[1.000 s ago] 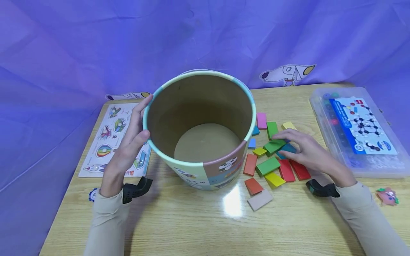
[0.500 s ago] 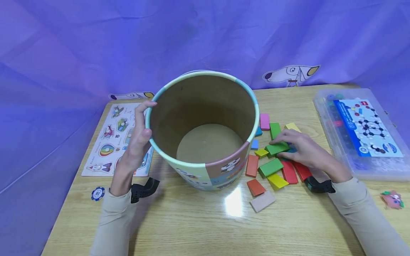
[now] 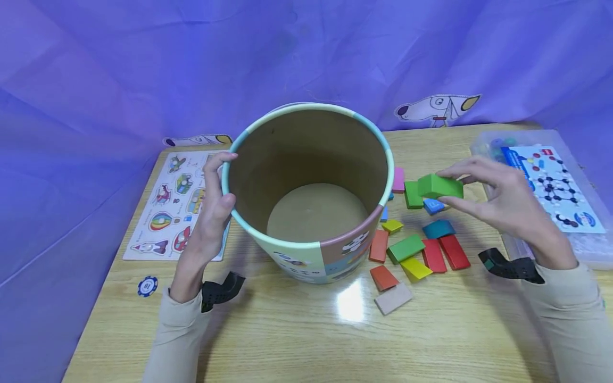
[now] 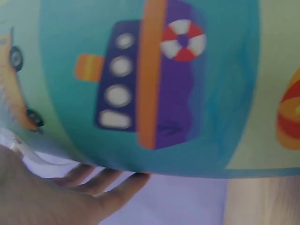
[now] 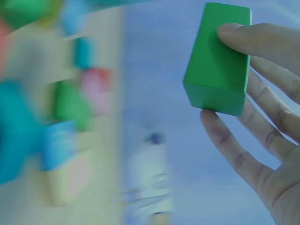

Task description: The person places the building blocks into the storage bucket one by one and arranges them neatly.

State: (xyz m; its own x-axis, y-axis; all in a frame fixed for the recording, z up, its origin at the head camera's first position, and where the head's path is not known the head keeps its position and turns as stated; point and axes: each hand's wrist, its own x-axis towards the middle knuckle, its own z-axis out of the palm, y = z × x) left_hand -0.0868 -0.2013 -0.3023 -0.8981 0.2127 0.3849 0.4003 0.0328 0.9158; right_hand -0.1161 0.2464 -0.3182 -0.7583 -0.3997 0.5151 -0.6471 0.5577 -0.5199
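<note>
A large round bucket (image 3: 298,259) with a pale green and brown rim and printed pictures stands upright on the table, its inside bare. My left hand (image 3: 207,229) touches the bucket's left rim with loosely extended fingers; in the left wrist view, the fingertips (image 4: 143,177) meet the edge beside a printed ship. My right hand (image 3: 503,199) pinches a green rectangular block (image 3: 439,186) between thumb and fingers, raised above the other blocks. In the right wrist view the green block (image 5: 218,58) is plainly seen, with the thumb on its broad face.
Several coloured blocks, among them a red block (image 3: 454,252) and a green block (image 3: 406,248), lie right of the bucket. A clear plastic case (image 3: 519,242) is at the right. A picture puzzle board (image 3: 148,213) and a blue poker chip (image 3: 147,286) lie left.
My right hand has taken a green block from the pile and lifted it up and to the right, baring a blue block beneath. The left hand stays at the bucket's rim.
</note>
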